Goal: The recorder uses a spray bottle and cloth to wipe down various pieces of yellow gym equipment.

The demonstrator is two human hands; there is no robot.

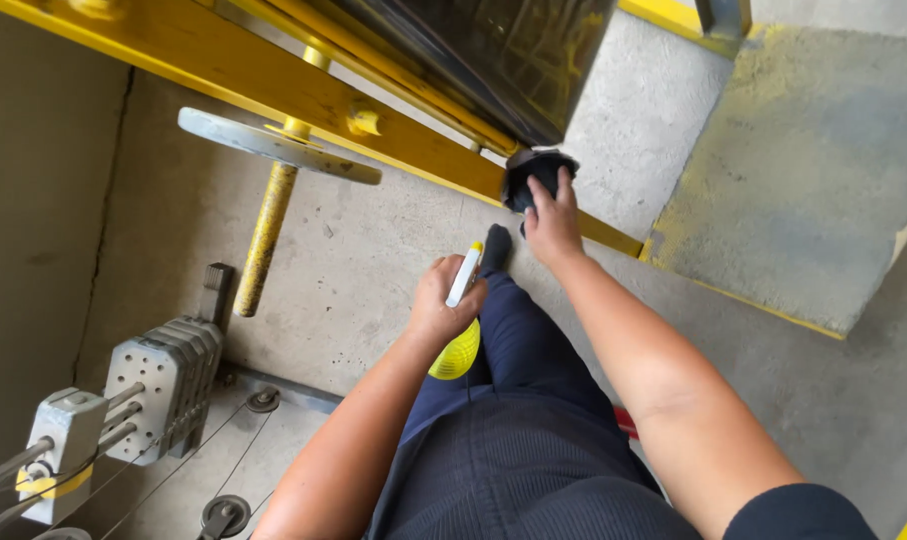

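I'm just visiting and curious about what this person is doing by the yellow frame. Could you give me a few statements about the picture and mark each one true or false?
1. The right hand presses a dark cloth against the yellow beam. True.
2. The left hand is empty. False: its grip is closed on a yellow spray bottle with a white top.
3. The two hands touch each other. False: they are apart, the right one further forward.
4. A grey metal disc sits on a yellow post below the beam. True.
5. The floor is wooden. False: it looks like bare grey concrete.
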